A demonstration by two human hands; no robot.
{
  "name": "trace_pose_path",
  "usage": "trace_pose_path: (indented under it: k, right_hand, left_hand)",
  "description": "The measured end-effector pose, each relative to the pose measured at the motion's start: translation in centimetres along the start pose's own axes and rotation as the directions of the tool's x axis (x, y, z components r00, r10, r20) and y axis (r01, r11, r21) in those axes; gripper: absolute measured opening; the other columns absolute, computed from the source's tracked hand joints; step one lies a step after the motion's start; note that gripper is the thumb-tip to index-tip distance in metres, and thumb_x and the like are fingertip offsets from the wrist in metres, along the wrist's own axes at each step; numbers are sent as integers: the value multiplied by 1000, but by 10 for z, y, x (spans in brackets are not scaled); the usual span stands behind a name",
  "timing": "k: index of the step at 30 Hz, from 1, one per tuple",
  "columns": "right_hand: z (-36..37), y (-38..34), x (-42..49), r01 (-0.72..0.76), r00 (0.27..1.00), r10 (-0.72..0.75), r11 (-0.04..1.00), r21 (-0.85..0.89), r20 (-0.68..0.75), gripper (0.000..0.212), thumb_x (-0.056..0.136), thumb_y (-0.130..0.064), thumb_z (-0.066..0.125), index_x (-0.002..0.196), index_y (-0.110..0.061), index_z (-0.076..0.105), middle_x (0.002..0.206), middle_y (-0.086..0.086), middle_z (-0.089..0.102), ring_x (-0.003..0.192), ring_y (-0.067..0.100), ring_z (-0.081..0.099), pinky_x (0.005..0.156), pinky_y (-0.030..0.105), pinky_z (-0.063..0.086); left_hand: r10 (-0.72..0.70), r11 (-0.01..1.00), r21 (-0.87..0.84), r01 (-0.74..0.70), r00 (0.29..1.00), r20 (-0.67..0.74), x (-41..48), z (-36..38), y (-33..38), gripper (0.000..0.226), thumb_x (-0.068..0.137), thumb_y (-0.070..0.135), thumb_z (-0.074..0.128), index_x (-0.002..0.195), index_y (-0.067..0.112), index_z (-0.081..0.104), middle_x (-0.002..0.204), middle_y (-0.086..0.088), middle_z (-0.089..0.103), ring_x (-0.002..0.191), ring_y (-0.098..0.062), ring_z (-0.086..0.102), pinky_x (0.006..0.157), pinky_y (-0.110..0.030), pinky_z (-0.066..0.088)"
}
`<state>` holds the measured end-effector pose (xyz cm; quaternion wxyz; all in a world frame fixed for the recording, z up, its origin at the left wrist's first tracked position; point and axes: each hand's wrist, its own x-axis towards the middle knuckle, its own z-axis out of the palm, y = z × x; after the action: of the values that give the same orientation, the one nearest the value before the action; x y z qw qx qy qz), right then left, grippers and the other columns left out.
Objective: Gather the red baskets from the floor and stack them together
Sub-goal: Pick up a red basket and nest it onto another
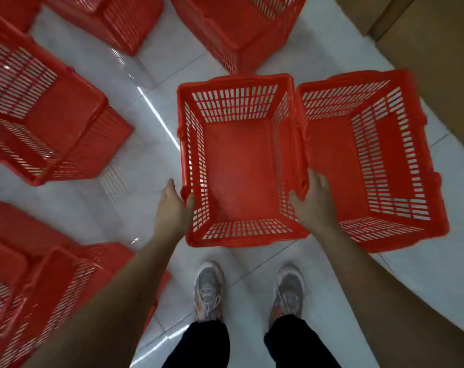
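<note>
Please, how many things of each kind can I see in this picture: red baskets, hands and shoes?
Red baskets: 7, namely the held one, one beside it, two at top, three at left; blur makes the left group uncertain
Hands: 2
Shoes: 2
Total: 11

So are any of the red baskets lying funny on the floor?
Yes. The two baskets by the hands have their open tops up, but the basket at far left is tipped on its side, and the ones at top lie bottom-up.
</note>
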<state>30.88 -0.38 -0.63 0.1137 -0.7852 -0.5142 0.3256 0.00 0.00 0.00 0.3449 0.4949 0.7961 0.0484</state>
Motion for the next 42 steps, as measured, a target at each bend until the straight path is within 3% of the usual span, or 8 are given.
trace_pose_path:
  k: [4, 8, 14, 20, 24, 30, 39, 42]
  right_hand:
    - [18, 4, 18, 94, 991, -110, 979, -183, -79, 68, 88, -21, 65, 148, 2, 41, 136, 25, 51, 122, 43, 51, 103, 45, 41]
    - [26, 2, 45, 6, 991, -50, 946, -324, -127, 64, 89, -26, 62, 143, 5, 45, 114, 30, 64, 104, 46, 60, 88, 47, 45]
    - [9, -19, 36, 90, 995, -93, 992, -93, -27, 41, 91, -16, 65, 128, 0, 61, 113, 22, 65, 109, 41, 57, 94, 39, 41]
    - [-70, -114, -31, 146, 988, -134, 973, 177, -78, 40, 95, -9, 61, 133, 3, 57, 115, 16, 56, 110, 27, 53, 91, 13, 27]
    - [-150, -197, -86, 258, 966, -252, 950, 176, -56, 36, 94, -7, 62, 128, 2, 61, 111, 21, 59, 107, 35, 56, 92, 29, 37]
    - [-231, -320, -190, 462, 876, -479, 868, 182, 63, 24, 91, -6, 62, 115, -7, 68, 100, 14, 60, 86, 26, 56, 77, 30, 39]
    - [-228, -463, -353, 634, 696, -675, 738, 233, 245, 23, 92, -11, 64, 113, -5, 70, 95, 9, 58, 88, 31, 60, 80, 34, 44]
    - [-200, -501, -403, 649, 658, -693, 721, 243, 295, 26, 93, -15, 63, 115, -2, 69, 101, 19, 63, 93, 39, 64, 86, 46, 52]
  left_hand:
    - [-75, 983, -171, 74, 997, 1, 24, 26, -5, 52, 99, 35, 49, 144, 13, 36, 130, -10, 63, 110, -31, 64, 92, -50, 52]
    - [-34, 991, -129, 21, 994, -101, 35, 33, -15, 34, 99, 23, 49, 131, 10, 47, 115, -13, 68, 98, -33, 67, 83, -51, 55]
    - [98, 993, -31, -113, 945, -313, 13, -20, -24, 28, 97, 17, 53, 124, 9, 55, 107, -14, 70, 93, -38, 65, 76, -40, 45]
    - [-50, 963, -265, -46, 937, -346, -85, -140, 7, 27, 97, 23, 55, 122, 14, 61, 105, -9, 72, 94, -30, 67, 77, -37, 50]
    - [-155, 959, -283, 10, 856, -494, -179, -238, 29, 24, 93, 23, 64, 116, 15, 67, 93, -11, 74, 84, -32, 68, 65, -33, 41]
    - [-379, 887, -451, 97, 713, -591, -333, -350, 20, 31, 91, 24, 67, 120, 13, 66, 104, -10, 73, 95, -29, 68, 79, -34, 47]
    - [-638, 749, -642, 162, 438, -633, -524, -436, -63, 28, 92, 25, 65, 118, 16, 67, 102, -5, 73, 93, -26, 67, 77, -33, 47]
    - [-686, 708, -691, 144, 371, -626, -561, -459, -103, 23, 92, 28, 64, 114, 22, 68, 96, 3, 73, 89, -21, 67, 71, -29, 42]
